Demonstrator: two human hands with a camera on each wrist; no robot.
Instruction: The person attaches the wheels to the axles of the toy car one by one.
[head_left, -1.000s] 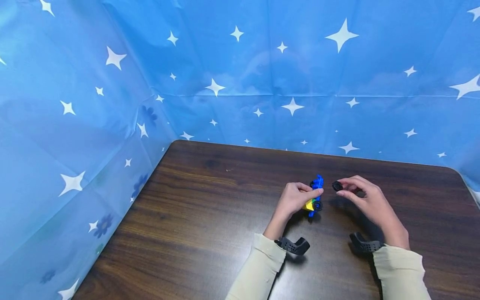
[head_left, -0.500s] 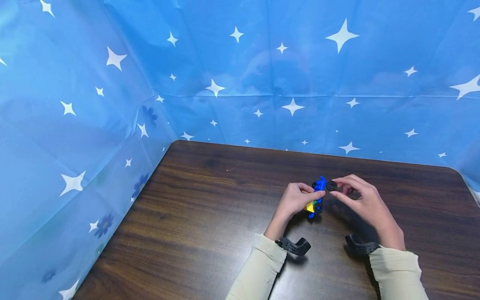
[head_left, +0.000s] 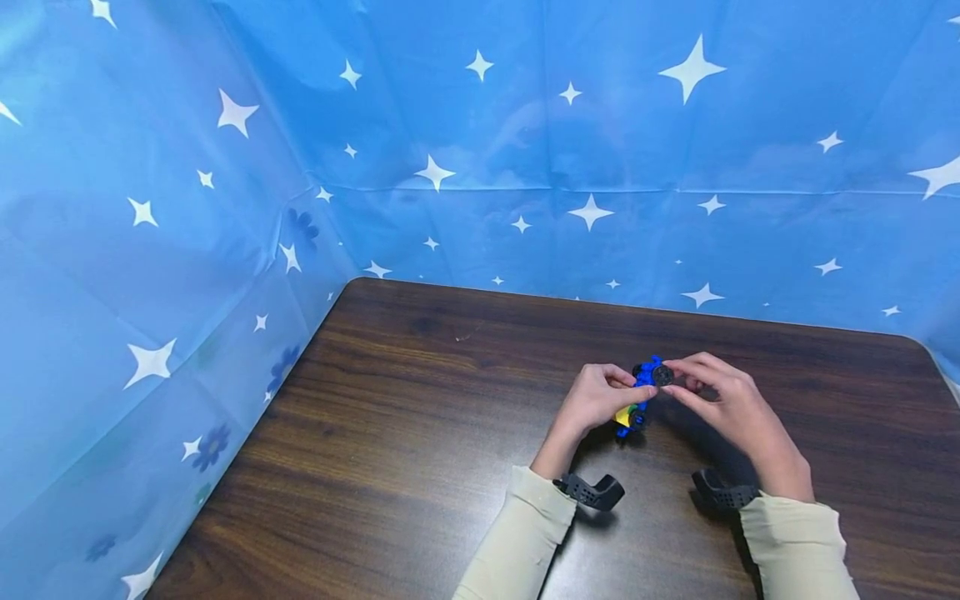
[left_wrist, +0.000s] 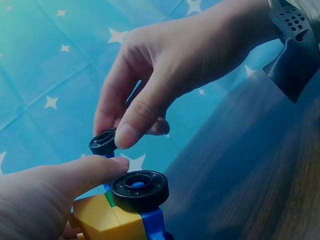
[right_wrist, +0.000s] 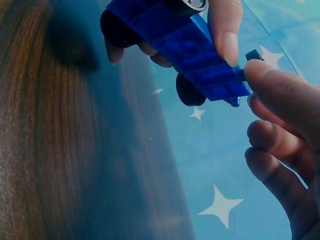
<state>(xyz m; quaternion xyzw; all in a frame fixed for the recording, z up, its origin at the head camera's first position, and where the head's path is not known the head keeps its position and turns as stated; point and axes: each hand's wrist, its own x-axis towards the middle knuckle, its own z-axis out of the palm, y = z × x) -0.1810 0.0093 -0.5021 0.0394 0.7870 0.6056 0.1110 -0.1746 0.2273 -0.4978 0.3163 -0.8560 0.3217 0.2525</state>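
My left hand (head_left: 592, 398) grips a small toy car (head_left: 642, 407) above the table, thumb along its side. The car has a blue underside (right_wrist: 185, 50), a yellow block (left_wrist: 110, 217) and a bit of green. One black wheel (left_wrist: 140, 191) sits on the near end of this side, and two more wheels show on the far side in the right wrist view. Between thumb and fingertips, my right hand (head_left: 738, 408) pinches a loose-looking black wheel (head_left: 662, 376) against the car's other end, right at a short blue axle peg (right_wrist: 241, 75). The right thumb hides most of that wheel in the right wrist view.
A dark wood-grain table (head_left: 390, 433) lies under both hands. Blue cloth (head_left: 510, 125) with white stars hangs behind it and on the left. Each wrist wears a black strap mount, the left one (head_left: 592, 492) and the right one (head_left: 723, 490).
The right hand has moved left with the wheel, from a gap beside the car to the car's side, and the wheel's face has turned. The left hand and car have shifted slightly right.
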